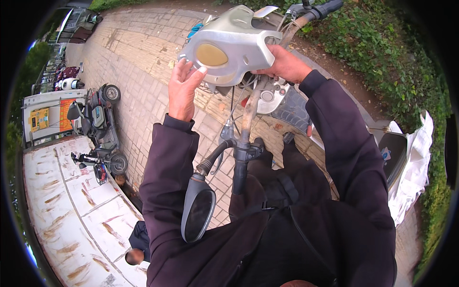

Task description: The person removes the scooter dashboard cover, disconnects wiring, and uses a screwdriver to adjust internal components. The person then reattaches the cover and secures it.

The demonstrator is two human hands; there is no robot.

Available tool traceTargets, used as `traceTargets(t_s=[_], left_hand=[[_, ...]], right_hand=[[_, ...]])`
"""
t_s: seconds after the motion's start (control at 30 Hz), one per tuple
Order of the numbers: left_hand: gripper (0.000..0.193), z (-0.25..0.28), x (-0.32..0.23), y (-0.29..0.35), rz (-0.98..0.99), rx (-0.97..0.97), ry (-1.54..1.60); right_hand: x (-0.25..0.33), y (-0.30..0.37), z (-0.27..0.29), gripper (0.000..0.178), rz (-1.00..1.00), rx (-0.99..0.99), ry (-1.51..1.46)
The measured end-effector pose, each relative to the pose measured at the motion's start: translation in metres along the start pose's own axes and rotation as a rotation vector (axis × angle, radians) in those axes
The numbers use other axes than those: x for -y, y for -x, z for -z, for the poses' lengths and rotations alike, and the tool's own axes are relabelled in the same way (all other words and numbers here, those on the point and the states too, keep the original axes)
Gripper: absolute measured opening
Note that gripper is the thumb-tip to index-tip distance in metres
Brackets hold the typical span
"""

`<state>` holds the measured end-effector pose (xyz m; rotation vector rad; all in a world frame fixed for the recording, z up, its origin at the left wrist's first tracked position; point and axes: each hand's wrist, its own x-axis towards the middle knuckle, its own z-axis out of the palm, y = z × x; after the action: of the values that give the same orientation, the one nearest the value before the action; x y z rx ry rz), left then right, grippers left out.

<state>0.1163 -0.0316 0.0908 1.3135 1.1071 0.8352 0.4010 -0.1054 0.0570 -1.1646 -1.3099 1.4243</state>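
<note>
Silver scooter cowl [234, 45], right hand [289, 65] grasping its right end, left hand [183, 93] loosely spread at its left, handlebar [248, 115] beside it.

a curved plastic scooter cowl [234, 50] lies ahead of an oval-headed mirror [198, 213]; leafy hedge [382, 52] right; parked two-wheeled scooter [99, 119] left, seemingly beside a flat broad panel [67, 210].

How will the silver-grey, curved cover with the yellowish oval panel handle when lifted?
The silver-grey, curved cover looks moulded, so probably stiff. It is likely light for its size: the edge by the right hand appears thin. Its smooth, faintly shiny face might slip.
</note>
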Motion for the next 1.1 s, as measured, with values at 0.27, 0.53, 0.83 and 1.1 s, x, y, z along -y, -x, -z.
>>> traceTargets(t_s=[0.27,0.53,0.83,1.1], left_hand=[[0.056,-0.008,0.016,-0.002,-0.1,0.062,-0.086],[0.03,0.067,-0.031,0.096,-0.145,0.047,-0.054],[0.035,-0.074,-0.159,0.314,-0.624,0.04,-0.171],[0.059,-0.176,-0.03,0.154,-0.329,-0.36,-0.344]], right_hand=[[-0.016,-0.009,0.0,0.016,0.059,-0.006,-0.005],[-0.026,-0.007,0.001,0.019,0.076,-0.01,-0.081],[-0.05,-0.022,0.006,0.019,0.179,0.042,-0.064],[-0.066,-0.033,0.002,0.02,0.267,-0.005,0.013]])
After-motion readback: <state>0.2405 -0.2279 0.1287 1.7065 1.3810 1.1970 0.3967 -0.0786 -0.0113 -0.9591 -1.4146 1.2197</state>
